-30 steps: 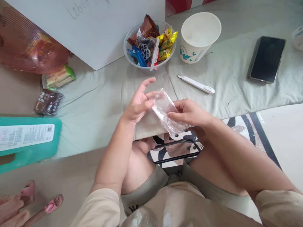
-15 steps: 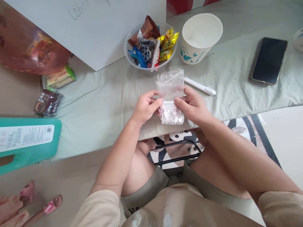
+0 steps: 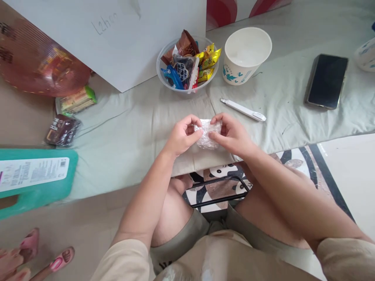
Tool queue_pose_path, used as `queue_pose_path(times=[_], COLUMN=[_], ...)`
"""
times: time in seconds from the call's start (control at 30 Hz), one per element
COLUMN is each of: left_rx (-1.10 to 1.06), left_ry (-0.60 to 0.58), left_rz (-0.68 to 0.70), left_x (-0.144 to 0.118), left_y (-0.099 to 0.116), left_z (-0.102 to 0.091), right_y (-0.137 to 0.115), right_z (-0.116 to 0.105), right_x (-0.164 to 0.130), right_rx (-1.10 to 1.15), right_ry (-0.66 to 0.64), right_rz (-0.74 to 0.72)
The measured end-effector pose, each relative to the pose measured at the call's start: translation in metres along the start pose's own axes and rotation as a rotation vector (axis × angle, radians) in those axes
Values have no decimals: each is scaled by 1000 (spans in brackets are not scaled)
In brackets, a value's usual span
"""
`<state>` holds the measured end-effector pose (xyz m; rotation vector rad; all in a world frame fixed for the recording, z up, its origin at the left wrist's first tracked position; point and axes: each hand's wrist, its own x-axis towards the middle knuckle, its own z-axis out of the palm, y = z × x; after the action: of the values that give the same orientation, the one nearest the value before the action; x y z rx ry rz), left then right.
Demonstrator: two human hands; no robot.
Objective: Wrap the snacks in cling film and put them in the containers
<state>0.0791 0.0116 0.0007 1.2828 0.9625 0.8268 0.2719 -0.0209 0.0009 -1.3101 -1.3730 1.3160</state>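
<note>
Clear plastic bag (image 3: 207, 134) is now held folded down into a small crumpled bundle between both hands, just above the near edge of the grey-green cloth (image 3: 123, 132) that covers the low table. Half a second ago the bag was stretched out flat and upright, with its upper part standing above the fingers; that upper part is no longer seen, and only a short wrinkled piece shows between the thumbs. The left hand (image 3: 183, 136) is closed on the left side of the bag, thumb pressed against the bent fingers, and the right hand (image 3: 231, 134) is closed on the right side in the same way. The two hands have been brought nearer to each other, so that the fingertips are almost touching over the bundle. Beyond the hands, a white pen-like tool (image 3: 243, 109) lies on the cloth, apart from the bag. Further back a clear bowl (image 3: 164, 76) filled with wrapped snacks is placed beside a white paper cup (image 3: 245, 56), and a dark phone (image 3: 326, 81) lies to the right, well apart. These things are seen in the same places as before.
</note>
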Motion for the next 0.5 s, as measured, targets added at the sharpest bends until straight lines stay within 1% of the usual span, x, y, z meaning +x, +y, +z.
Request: queue_pose_path(times=[0.1, 0.17, 0.23, 0.3, 0.33, 0.4, 0.43, 0.5], left_rx=[-83, -115, -98, -44, -6, 81, 120, 174], left_ry=[37, 22, 4, 55, 108, 225, 269, 309], left_rz=[-11, -35, -52, -35, -19, 24, 50, 114], left_x=[2, 3, 5, 5, 4, 2, 2, 7], left_y=[-1, -1, -3, -6, -7, -6, -4, 10], left_z=[2, 3, 4, 4, 4, 3, 2, 2], right_y=[2, 1, -2, -5, -6, -9, -11, -15], right_z=[2, 2, 2, 1, 1, -3, -6, -15], right_x=[2, 2, 4, 9, 12, 21, 25, 34], right_rx=[150, 228, 284, 333, 352, 378, 387, 412], right_ry=[9, 14, 19, 51, 92, 212, 280, 407], right_rz=[-2, -25, -52, -72, -84, -109, -121, -136])
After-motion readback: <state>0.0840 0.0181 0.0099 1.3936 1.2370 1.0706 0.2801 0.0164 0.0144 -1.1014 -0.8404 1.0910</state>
